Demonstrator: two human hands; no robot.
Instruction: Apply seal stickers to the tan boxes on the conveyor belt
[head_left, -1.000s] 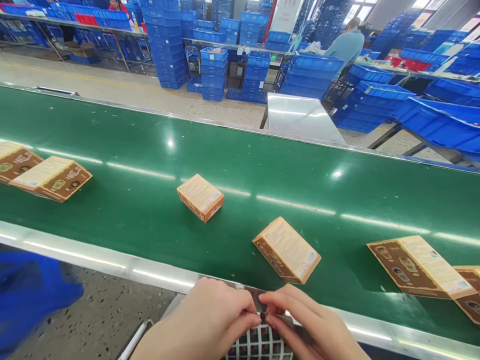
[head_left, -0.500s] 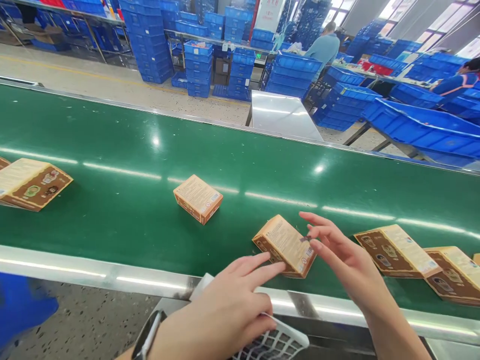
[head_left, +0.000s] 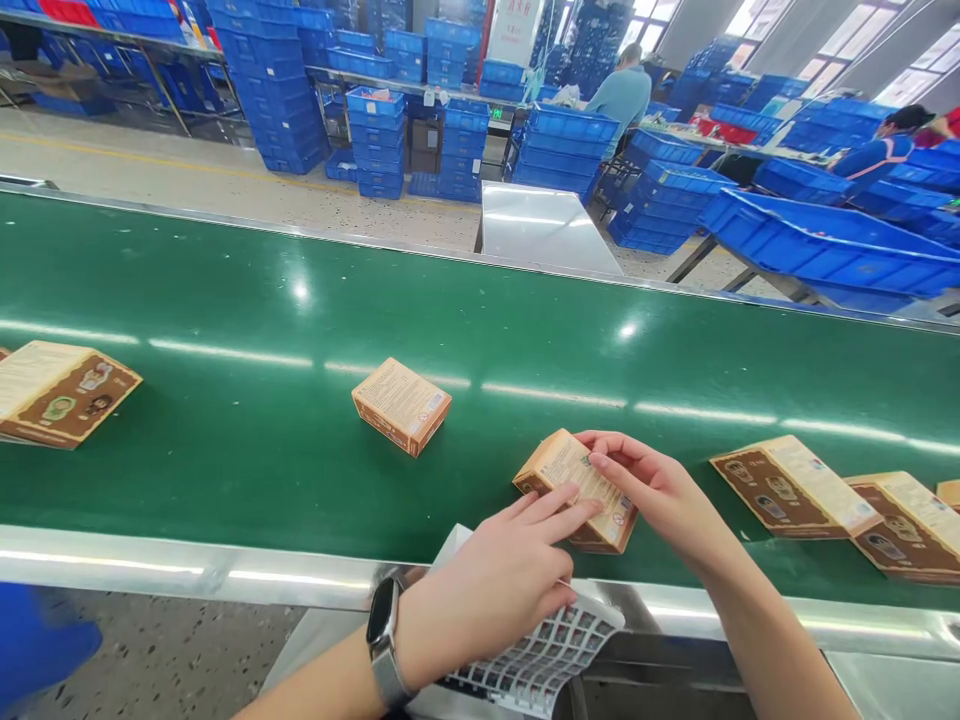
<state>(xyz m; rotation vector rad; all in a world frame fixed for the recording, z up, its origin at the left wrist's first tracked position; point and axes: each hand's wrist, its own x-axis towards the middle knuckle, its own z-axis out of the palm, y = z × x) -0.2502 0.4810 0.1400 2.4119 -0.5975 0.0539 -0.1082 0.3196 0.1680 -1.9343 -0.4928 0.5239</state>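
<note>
A small brown and cream cardboard box (head_left: 559,462) with printed text lies on the green conveyor belt in front of me. My right hand (head_left: 637,475) grips its far right side, thumb on the top face and fingers curled behind the far edge. My left hand (head_left: 517,570) has two fingers stretched onto the near side and top of this box. Its thumb and curled fingers pinch a white sheet of small dark stickers in a grid (head_left: 544,655), which hangs over the belt's near edge. Whether a loose sticker is under my right thumb cannot be made out.
Another such box (head_left: 401,400) lies to the left on the belt (head_left: 247,420). Larger brown cartons lie at the far left (head_left: 71,395) and right (head_left: 795,485). A metal rail (head_left: 300,585) edges the belt. Beyond stand stacked blue crates (head_left: 266,90), a steel table (head_left: 540,225) and people.
My right hand has come down onto the box; the small dark piece earlier at its fingertips is no longer plain. My left fingers have slid further onto the top, bringing the sheet along. The view has shifted.
</note>
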